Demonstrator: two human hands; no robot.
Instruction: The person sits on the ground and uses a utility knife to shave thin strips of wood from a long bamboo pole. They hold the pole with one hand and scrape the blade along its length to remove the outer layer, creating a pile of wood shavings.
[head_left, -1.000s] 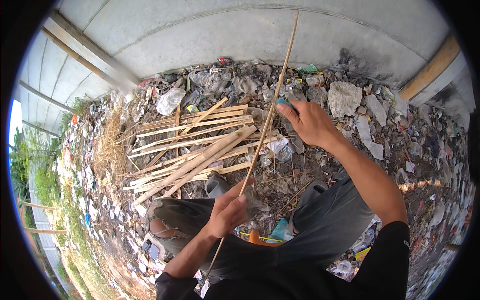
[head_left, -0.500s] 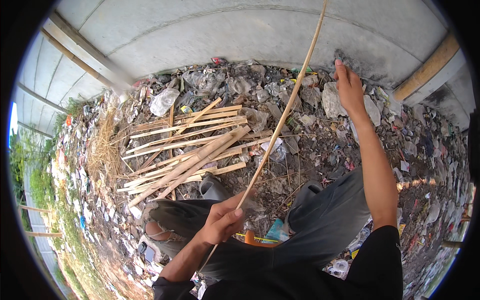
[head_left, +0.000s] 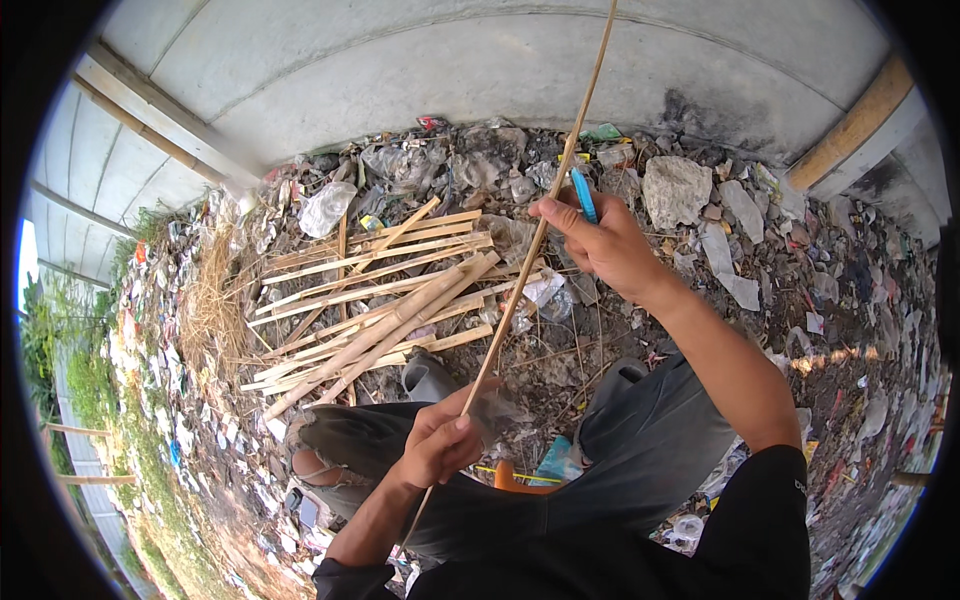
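A long, thin bamboo strip (head_left: 508, 305) slants across the view, from below my left forearm up past the top edge. My left hand (head_left: 437, 445) is closed around its lower part, above my lap. Higher up, my right hand (head_left: 605, 245) is closed on a slim, bright blue tool (head_left: 583, 195) that stands up beside the strip; its exact kind is unclear. The right thumb and fingertips meet the strip there. Beyond my knees, a loose pile of split bamboo slats (head_left: 385, 300) lies on the littered ground.
A grey concrete wall (head_left: 480, 75) runs behind the littered ground, with a bamboo pole (head_left: 850, 125) leaning at the right. Near the wall rests a pale rock (head_left: 677, 192). Dry straw (head_left: 215, 300) lies left of the slats. An orange object (head_left: 508, 478) shows between my legs.
My right hand has come from near the wall back left and down to the strip, and the blue tool now shows in it. The strip's upper end has swung slightly left.
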